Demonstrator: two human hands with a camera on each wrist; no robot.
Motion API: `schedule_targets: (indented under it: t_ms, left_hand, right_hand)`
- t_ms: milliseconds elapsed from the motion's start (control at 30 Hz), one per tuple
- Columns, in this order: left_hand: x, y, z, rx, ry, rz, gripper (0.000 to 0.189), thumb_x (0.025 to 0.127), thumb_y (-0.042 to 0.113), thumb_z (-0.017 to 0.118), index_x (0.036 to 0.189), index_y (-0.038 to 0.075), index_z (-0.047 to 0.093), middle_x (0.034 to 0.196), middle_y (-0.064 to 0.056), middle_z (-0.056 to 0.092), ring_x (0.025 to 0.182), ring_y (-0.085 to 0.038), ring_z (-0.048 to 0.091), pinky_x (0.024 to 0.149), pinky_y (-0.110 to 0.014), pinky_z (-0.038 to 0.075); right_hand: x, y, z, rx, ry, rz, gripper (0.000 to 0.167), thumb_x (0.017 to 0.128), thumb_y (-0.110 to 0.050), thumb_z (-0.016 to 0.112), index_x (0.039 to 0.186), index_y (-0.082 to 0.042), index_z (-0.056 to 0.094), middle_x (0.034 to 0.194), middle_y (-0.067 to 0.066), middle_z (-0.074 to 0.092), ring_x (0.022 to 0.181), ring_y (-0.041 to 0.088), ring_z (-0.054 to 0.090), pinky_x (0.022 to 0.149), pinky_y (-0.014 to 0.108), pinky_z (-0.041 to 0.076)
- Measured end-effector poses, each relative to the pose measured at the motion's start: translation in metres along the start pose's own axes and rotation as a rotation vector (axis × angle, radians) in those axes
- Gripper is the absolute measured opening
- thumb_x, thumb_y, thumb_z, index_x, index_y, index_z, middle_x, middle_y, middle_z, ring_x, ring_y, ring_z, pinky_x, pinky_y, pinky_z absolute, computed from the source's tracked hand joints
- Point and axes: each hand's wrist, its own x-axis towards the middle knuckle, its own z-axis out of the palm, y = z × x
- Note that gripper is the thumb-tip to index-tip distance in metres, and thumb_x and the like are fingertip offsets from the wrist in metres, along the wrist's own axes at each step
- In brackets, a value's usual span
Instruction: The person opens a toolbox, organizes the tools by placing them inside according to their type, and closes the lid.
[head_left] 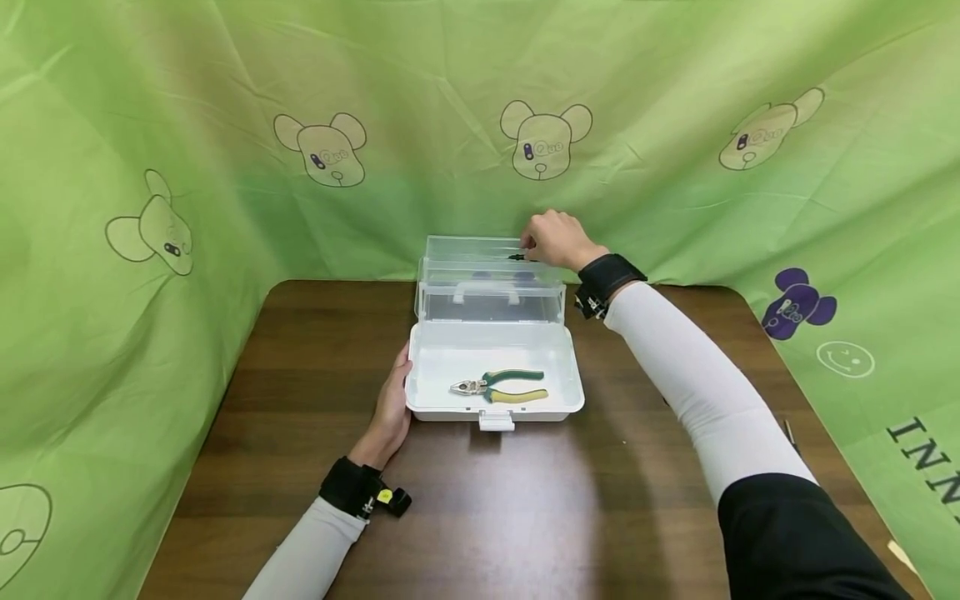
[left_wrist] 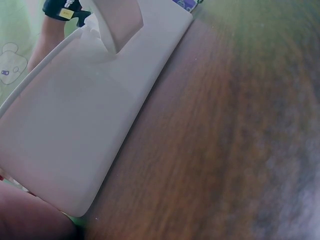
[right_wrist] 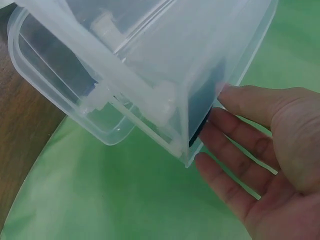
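A white toolbox (head_left: 570,367) stands open, with pliers (head_left: 517,387) in green and yellow lying in its base. Its clear lid and tiered trays (head_left: 472,249) are raised behind the base. My left hand (head_left: 392,408) holds the box's left side; in the left wrist view, part of that hand shows beside the white wall (left_wrist: 75,135). At the top tray's right end, my right hand (head_left: 557,239) pinches a small black object (head_left: 517,257). Through the translucent tray in the right wrist view, the black object (right_wrist: 200,129) shows beside the fingertips; its kind is unclear.
The box rests on a brown wooden table (head_left: 315,400). Green printed cloth (head_left: 435,158) hangs close behind and along both sides. A thin object (head_left: 791,433) lies near the table's right edge, partly behind my sleeve. The latch (head_left: 496,422) hangs at the box's front.
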Motion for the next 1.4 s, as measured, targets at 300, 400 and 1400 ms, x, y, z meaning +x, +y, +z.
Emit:
schedule_targets:
  t_ms: [300,400,1400]
  left_hand:
    - [0.001,0.002,0.0,0.003,0.005,0.011,0.058,0.114,0.018,0.022,0.171,0.008,0.011,0.178,-0.007,0.009,0.163,-0.022,0.005,0.13,-0.046,0.006]
    - [0.001,0.002,-0.001,0.004,0.0,0.016,0.059,0.114,0.018,0.021,0.171,0.008,0.01,0.178,-0.007,0.009,0.163,-0.022,0.004,0.13,-0.046,0.005]
    - [0.001,-0.002,-0.001,-0.015,-0.01,0.015,0.059,0.114,0.017,0.021,0.171,0.007,0.01,0.178,-0.009,0.009,0.162,-0.023,0.005,0.13,-0.046,0.006]
  right_hand:
    - [-0.004,0.001,-0.013,-0.026,0.023,-0.014,0.02,0.095,-0.009,0.072,0.113,-0.006,0.083,0.11,0.015,0.079,0.098,0.034,0.074,0.084,0.054,0.059]
    - [-0.006,0.001,-0.018,-0.039,0.03,-0.011,0.019,0.095,-0.009,0.072,0.111,-0.007,0.083,0.109,0.014,0.079,0.098,0.034,0.074,0.083,0.056,0.059]
    - [-0.048,0.029,-0.024,-0.146,0.127,-0.017,0.033,0.088,-0.008,0.064,0.063,-0.021,0.045,0.066,-0.003,0.043,0.064,0.021,0.044,0.052,0.039,0.034]
